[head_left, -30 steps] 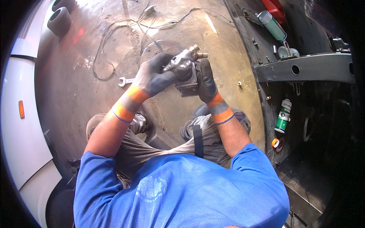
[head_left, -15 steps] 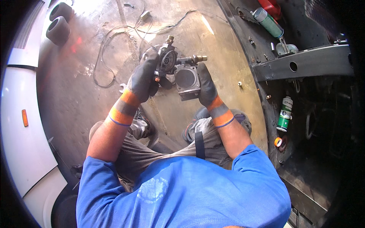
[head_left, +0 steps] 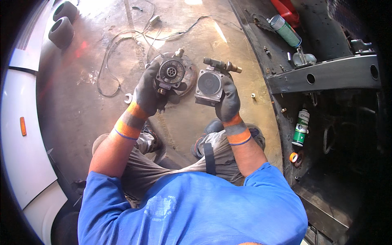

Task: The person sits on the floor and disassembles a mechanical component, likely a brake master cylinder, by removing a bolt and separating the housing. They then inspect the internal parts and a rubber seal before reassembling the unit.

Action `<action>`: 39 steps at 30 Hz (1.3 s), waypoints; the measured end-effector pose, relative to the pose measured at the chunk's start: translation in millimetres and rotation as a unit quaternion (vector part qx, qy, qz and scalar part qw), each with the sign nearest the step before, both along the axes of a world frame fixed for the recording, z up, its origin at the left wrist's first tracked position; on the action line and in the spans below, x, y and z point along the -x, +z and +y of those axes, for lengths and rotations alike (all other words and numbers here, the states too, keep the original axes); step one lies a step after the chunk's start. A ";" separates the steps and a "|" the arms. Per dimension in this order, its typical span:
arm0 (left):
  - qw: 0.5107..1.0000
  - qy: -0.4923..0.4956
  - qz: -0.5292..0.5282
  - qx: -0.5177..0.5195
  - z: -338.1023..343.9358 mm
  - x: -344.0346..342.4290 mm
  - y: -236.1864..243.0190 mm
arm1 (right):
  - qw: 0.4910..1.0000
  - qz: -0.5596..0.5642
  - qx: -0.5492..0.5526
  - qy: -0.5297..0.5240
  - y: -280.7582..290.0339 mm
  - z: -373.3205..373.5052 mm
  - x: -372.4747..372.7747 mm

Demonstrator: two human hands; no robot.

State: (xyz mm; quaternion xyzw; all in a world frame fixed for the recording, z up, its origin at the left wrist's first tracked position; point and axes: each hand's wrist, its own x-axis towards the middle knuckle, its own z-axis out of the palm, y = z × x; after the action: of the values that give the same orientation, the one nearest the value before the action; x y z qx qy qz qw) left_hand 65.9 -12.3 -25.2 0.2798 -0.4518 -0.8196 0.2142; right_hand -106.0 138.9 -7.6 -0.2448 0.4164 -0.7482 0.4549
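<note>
My left hand [head_left: 148, 92], in a dark glove with an orange-and-grey cuff, is closed on a round black valve part [head_left: 170, 72], its ribbed face up and brass fittings at both ends. My right hand [head_left: 228, 99], gloved alike, grips a square metal housing [head_left: 207, 85] with a dark round face and a side pipe with a brass fitting. The two parts are held apart. Behind them a round metal plate [head_left: 189, 70] lies on the floor. An open-end spanner [head_left: 128, 98] shows beside my left hand, partly hidden.
Wires [head_left: 118, 83] loop across the floor [head_left: 69, 110]. Two dark blocks [head_left: 61, 32] lie back left, beside white panels [head_left: 26, 155]. On the right are a dark beam [head_left: 326, 75], two spray cans [head_left: 284, 30] [head_left: 301, 127], a red object [head_left: 288, 10] and an orange tape roll [head_left: 293, 157].
The two parts were together a second ago and are now separated. The left one has turned face up; my right hand has moved slightly right and down with the housing.
</note>
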 end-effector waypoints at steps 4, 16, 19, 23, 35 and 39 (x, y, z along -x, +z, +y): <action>0.991 -0.008 0.038 -0.126 2.6 1.0 8.1 | 0.998 0.045 0.033 -0.039 7.5 -4.3 3.9; 0.998 -0.057 -0.026 -0.008 7.1 -9.2 11.4 | 0.994 0.088 0.035 -0.053 6.7 -4.3 10.7; 0.984 -0.099 0.059 -0.134 -8.9 -18.0 -19.2 | 0.994 0.085 0.030 -0.062 11.0 -6.1 6.3; 0.994 -0.096 0.015 -0.043 1.4 -11.9 -2.2 | 0.994 0.082 0.020 -0.070 14.4 -3.8 6.4; 0.985 -0.109 -0.071 -0.112 21.0 5.8 31.3 | 1.000 -0.015 0.003 -0.017 9.3 -1.4 8.1; 0.992 -0.091 -0.042 -0.082 24.8 7.2 28.4 | 0.999 -0.039 0.015 -0.015 13.6 -2.0 3.6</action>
State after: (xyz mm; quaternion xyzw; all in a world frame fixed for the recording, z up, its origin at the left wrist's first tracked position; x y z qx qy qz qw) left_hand 58.7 12.5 3.2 0.2882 -0.4152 -0.8575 0.0965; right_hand -109.7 136.9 6.0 -0.2156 0.3908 -0.7702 0.4556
